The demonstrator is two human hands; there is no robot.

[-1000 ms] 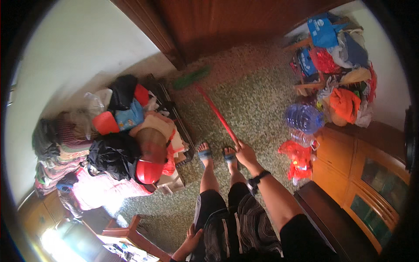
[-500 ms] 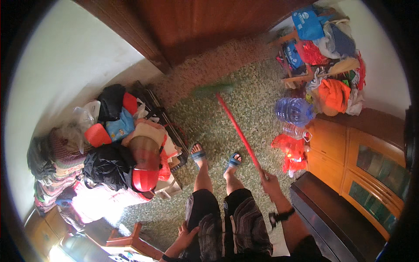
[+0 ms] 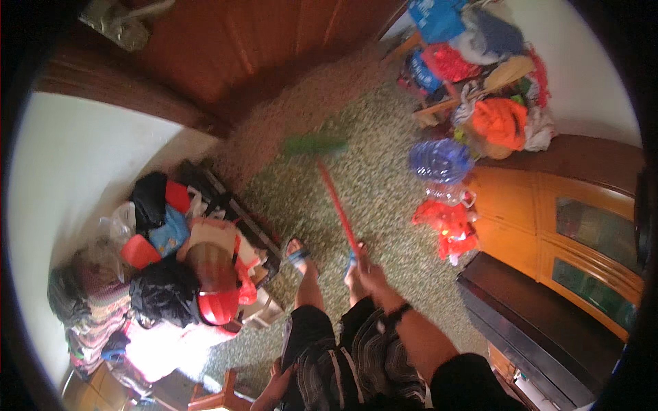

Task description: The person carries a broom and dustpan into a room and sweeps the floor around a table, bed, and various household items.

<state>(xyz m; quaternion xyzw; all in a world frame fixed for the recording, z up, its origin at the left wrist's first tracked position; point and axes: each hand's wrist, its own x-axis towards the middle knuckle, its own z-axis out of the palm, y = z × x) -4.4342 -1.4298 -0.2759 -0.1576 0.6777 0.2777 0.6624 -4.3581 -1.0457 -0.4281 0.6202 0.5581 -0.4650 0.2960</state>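
Your left hand (image 3: 274, 385) hangs low by your thigh near a wooden stool; grip can't be told. Your right hand (image 3: 370, 272) is wrapped closed around the red plastic handle of a broom with green bristles (image 3: 317, 144), its head out on the speckled green floor (image 3: 384, 198) toward the wooden door. No dust pile visible, so sweeping looks mid-way at best. Farther right, a clear plastic bag of blue bottles (image 3: 439, 159); contents otherwise blurred.

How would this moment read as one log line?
right hand: grips red broom handle | green broom head: on speckled floor | left hand: at thigh
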